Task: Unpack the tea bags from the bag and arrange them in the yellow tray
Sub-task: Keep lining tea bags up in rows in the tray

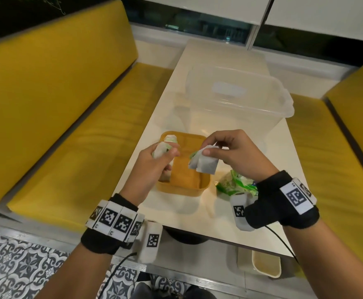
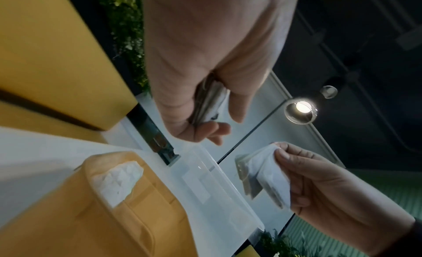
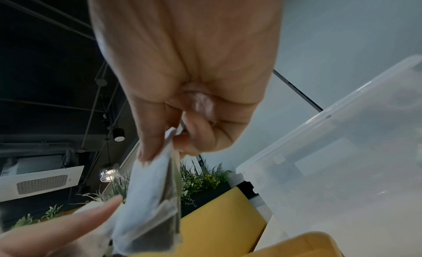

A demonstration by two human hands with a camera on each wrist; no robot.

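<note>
Both hands are raised above the rectangular yellow plastic tray (image 1: 182,186), which stands on the cream-white table (image 1: 197,67) near its front edge. The left hand (image 1: 154,167) is held with its back toward the camera, fingers curled round a small bundle of white paper tea bags with green tags (image 1: 160,148); in the left wrist view the thumb and fingers close over the bundle's edge. The right hand (image 1: 236,152) sits over the tray's right side, wrist bent, thumb and forefinger pinching the top of a second cluster of white tea bags (image 1: 204,164) that hang down fanned apart, dark tea showing through the paper in the right wrist view. The two hands are near each other but not touching.

A few white tea bags already stand at the tray's far left corner (image 2: 118,181), packed together upright against the wall. The crumpled green-and-white plastic bag (image 1: 234,184) lies on the table just to the right of the tray, partly hidden by the right wrist.

Behind the tray stands a large clear plastic storage box (image 1: 238,98). Yellow cushioned benches (image 1: 57,87) flank the table on both sides. Both wrists wear black bands with white marker tags (image 1: 116,221)
</note>
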